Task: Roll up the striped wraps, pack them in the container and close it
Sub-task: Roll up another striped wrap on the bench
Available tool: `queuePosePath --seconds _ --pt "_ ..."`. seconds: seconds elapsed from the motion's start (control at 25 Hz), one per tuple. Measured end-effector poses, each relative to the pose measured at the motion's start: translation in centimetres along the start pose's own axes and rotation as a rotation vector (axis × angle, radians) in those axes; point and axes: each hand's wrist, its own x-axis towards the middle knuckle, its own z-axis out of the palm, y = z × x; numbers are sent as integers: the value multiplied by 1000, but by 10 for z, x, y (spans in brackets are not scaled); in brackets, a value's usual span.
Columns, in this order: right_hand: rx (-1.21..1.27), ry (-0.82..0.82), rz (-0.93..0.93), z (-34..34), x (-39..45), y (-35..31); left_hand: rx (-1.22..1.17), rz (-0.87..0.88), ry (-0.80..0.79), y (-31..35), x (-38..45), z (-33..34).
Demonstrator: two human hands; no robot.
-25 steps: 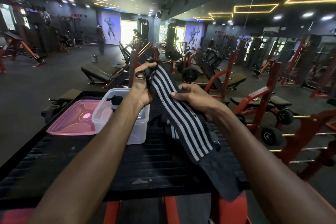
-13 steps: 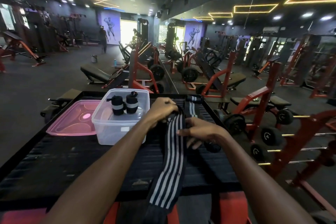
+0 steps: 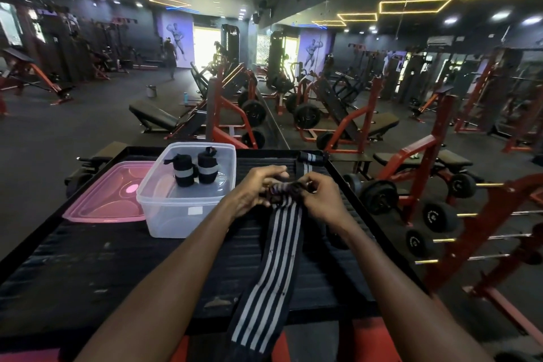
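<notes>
The head view is showing both hands meeting over the far middle of the black table (image 3: 88,267). The left hand (image 3: 252,192) and right hand (image 3: 324,200) are pinching the started roll at the far end of a striped wrap (image 3: 276,253), which is sitting between their curled fingers (image 3: 308,182). The loose tail is trailing toward the near edge and hanging over it. Just left of the hands, the clear container (image 3: 176,214) is holding two rolled wraps (image 3: 195,170) standing upright. The pink lid (image 3: 100,203) is lying left of it, touching its side. Another wrap (image 3: 308,159) is resting at the far edge.
</notes>
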Motion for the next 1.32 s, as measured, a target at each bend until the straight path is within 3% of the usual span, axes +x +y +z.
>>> queuePosePath --seconds 0.16,0.36,0.52,0.6,0.76,0.88,1.0,1.12,1.32 --pt "384 -40 207 4 5 12 190 133 188 -22 16 -1" --pt "391 -69 167 11 17 17 299 177 344 -37 29 6" --pt "402 -66 102 10 23 19 202 117 347 -43 27 6" --pt "470 -45 147 14 25 27 112 188 305 -48 27 4" --pt "516 -17 236 20 25 36 180 355 231 -51 24 1" --pt "574 -21 244 18 26 32 328 411 301 -52 29 -2" --pt "622 -76 202 16 24 27 430 381 326 -55 33 -6" --pt "493 -50 122 17 23 26 465 317 269 -60 30 -7" --pt "576 -107 205 14 22 24 363 386 325 -61 29 -6"
